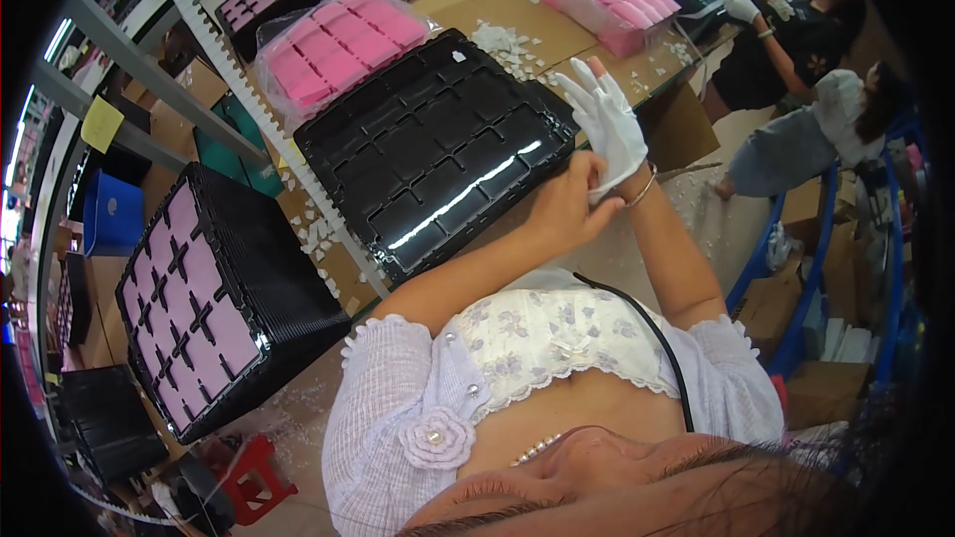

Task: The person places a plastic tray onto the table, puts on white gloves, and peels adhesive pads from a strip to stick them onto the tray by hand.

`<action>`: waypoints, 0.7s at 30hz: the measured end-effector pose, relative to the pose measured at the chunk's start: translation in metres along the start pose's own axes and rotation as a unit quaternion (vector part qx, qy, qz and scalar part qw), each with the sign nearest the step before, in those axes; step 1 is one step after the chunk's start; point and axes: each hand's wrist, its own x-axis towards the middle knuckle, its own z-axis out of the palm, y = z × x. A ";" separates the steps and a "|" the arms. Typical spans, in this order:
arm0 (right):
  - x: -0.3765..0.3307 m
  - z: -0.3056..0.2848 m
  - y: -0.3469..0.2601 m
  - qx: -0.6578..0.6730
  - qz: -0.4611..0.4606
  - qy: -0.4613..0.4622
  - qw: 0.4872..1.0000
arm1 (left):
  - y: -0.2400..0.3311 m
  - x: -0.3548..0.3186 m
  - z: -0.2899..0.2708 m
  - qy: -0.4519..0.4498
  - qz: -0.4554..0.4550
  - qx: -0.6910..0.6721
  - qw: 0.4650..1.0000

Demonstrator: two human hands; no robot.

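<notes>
Work table [468, 2]: 1, brown top, strewn with white scraps [502, 40].

Black tray [438, 154]: 1, glossy, face marked by cross-shaped slots, lying on the table in front of the person. Probably thin plastic: light, fairly stiff, smooth enough to slip, liable to crack if bent. Best lifted by 2 opposite rims.

Stack of black trays [288, 288]: 1, tilted on its side at the left, ribbed along the edges, lilac panels in its face.

Pink foam blocks [343, 45]: 1 clear bag, just beyond the tray; likely soft and very light.

Right hand [610, 134]: 1, gloved, raised near the tray's right end; fingers extended and parted, grasping nothing.

Left hand [572, 201]: 1, bare, fingers and thumb pinching the glove's cuff at the right wrist.

White glove [603, 117]: 1, on the right hand, 1 fingertip bare. Thin, soft, probably stretchy, with negligible weight; best held by the cuff.

Bracelet [645, 189]: 1, slim, right wrist.
</notes>
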 end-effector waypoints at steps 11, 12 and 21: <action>-0.007 -0.003 0.010 -0.041 0.009 -0.037 0.998 | 0.011 0.013 -0.013 -0.032 0.144 0.015 0.989; -0.005 0.000 0.005 -0.126 -0.049 -0.065 0.989 | 0.013 0.011 -0.011 -0.063 0.134 -0.026 0.989; -0.012 0.015 -0.015 0.027 0.123 -0.022 0.992 | -0.008 -0.003 0.003 -0.134 0.243 0.106 0.955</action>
